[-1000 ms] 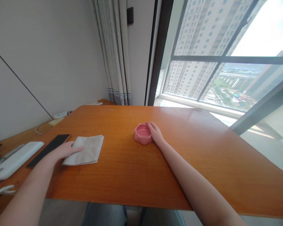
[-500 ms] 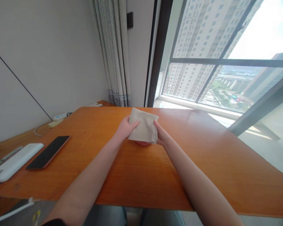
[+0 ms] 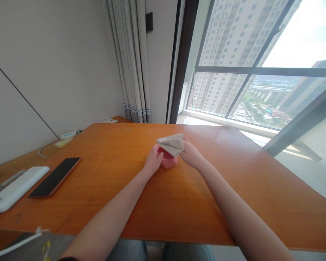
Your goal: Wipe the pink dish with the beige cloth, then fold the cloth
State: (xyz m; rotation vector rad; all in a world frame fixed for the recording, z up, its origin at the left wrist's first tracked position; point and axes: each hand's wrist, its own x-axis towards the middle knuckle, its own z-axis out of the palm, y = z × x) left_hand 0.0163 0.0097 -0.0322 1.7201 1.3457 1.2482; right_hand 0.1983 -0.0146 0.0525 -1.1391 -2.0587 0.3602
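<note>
A small pink container point(image 3: 168, 162) with an open top stands on the wooden table in front of me. My left hand point(image 3: 154, 159) grips its left side, the thumb over the near rim. In my right hand point(image 3: 189, 152) is a folded beige cloth point(image 3: 171, 143), held by its right end. The cloth is tilted above the container's opening and covers part of it. The fingers of my right hand are partly hidden behind the cloth.
On the table point(image 3: 119, 145) at the left lie a black phone-like slab point(image 3: 55, 177) and a white rounded device point(image 3: 17, 188). A power strip point(image 3: 68, 135) with a cable lies by the wall. A large window point(image 3: 250, 72) is at the right, a curtain point(image 3: 136, 65) behind.
My left hand has let go of the cloth and moved down onto the pink container. The right hand has turned the cloth flatter, so more of the container shows.
</note>
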